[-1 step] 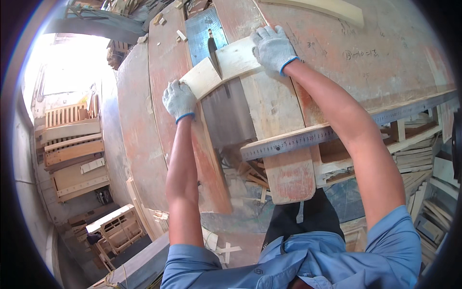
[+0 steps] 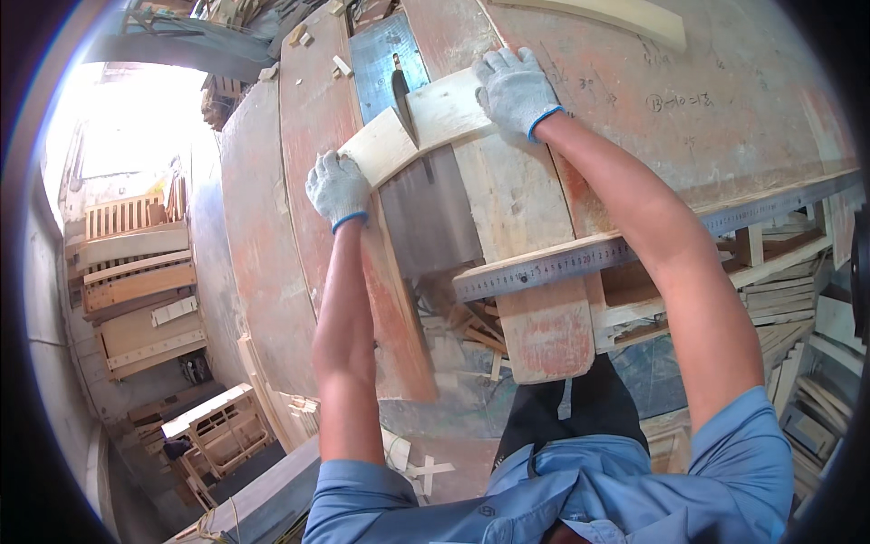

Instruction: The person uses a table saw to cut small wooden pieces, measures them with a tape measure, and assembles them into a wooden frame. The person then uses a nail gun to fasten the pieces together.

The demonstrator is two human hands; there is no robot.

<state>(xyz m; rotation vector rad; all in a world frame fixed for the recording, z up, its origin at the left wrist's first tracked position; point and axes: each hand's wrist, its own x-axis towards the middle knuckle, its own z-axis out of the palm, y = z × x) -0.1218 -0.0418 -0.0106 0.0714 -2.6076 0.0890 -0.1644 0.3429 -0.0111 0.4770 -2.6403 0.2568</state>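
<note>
A pale, slightly bowed wooden board (image 2: 439,118) lies crosswise over the saw table, with a dark upright saw blade (image 2: 401,95) in it near the middle; I cannot tell whether it is cut through. My left hand (image 2: 337,189), in a white knit glove with blue cuff, is closed on the board's left end. Gloved like it, my right hand (image 2: 517,95) grips the right end with fingers curled over the far edge. Beyond the board, a blue metal plate (image 2: 372,54) is set around the blade's slot. A dark grey panel (image 2: 426,222) lies nearer me.
A wooden rail with a metal ruler (image 2: 562,263) runs along the near right edge. Another pale curved strip (image 2: 616,16) lies at the back right. Stacked wooden panels (image 2: 140,272) and a slatted wooden frame (image 2: 217,435) stand at left. Offcuts (image 2: 770,308) are piled at right.
</note>
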